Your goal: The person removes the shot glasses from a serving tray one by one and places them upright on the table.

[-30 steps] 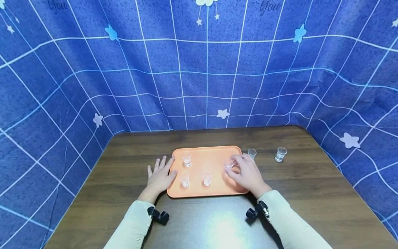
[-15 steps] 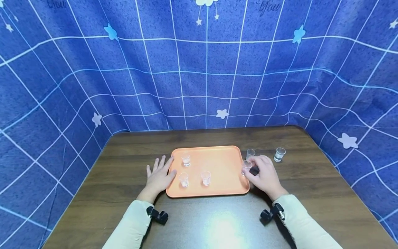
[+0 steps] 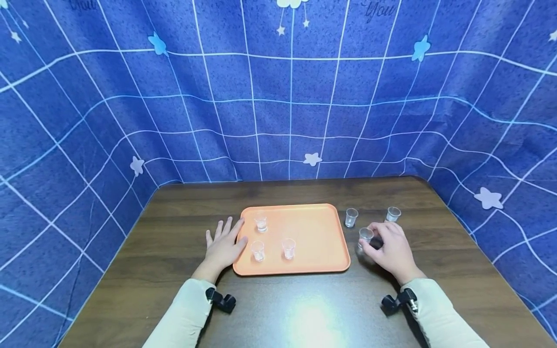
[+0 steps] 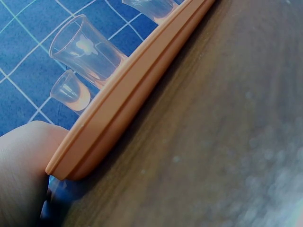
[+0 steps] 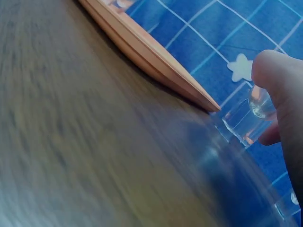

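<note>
My right hand [image 3: 391, 251] pinches a small clear shot glass [image 3: 364, 236] between thumb and fingers, just right of the orange tray [image 3: 315, 241]. In the right wrist view, the thumb [image 5: 270, 71] lies over that glass; whether its base touches the table I cannot tell. Fingers spread, my left hand [image 3: 223, 251] rests against the tray's left rim. On the tray stand three clear shot glasses: one at the back left [image 3: 261, 223], one at the front left [image 3: 257, 251] and one at the front middle [image 3: 288, 249].
Beyond the tray's right side stands a shot glass [image 3: 351, 217] on the dark wooden table [image 3: 196, 208]. Another shot glass [image 3: 393, 213] is behind my right hand, its lower part hidden. A blue curtain [image 3: 270, 121] with a white grid surrounds the table's back and sides.
My right hand has lifted a shot glass from the tray's right part and carried it rightward past the rim. The left hand and the tray stay in place.
</note>
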Demonstrator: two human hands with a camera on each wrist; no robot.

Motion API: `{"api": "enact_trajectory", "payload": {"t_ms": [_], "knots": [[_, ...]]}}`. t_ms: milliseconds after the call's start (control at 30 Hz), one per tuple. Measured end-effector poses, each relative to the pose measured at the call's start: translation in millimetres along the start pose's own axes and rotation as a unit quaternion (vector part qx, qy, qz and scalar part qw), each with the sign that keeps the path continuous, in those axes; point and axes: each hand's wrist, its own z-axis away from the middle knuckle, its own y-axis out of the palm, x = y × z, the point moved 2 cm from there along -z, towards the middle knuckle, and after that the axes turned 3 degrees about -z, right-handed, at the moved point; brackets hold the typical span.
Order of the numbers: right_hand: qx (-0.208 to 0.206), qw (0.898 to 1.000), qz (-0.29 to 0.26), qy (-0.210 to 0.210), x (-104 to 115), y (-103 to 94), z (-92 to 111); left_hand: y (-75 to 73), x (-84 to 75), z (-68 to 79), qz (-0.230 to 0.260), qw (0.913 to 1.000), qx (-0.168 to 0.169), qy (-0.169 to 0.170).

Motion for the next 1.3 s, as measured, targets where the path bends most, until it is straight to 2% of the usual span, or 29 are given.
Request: {"api": "enact_trajectory", "payload": {"t_ms": [167, 500, 1300], "knots": [[0.007, 1.0, 0.017, 0.01, -8, -6.8, 3, -0.9, -1.9, -0.4, 0.002, 1.0, 0.0, 0.0], [0.047, 0.997, 0.039, 0.046, -19, -17.8, 9, -1.2, -2.1, -1.3, 0.002, 1.0, 0.002, -0.003], [0.052, 0.995, 0.035, 0.075, -42, -50.6, 24, 1.9, 1.6, -1.3, 0.002, 1.0, 0.002, -0.004]]}}
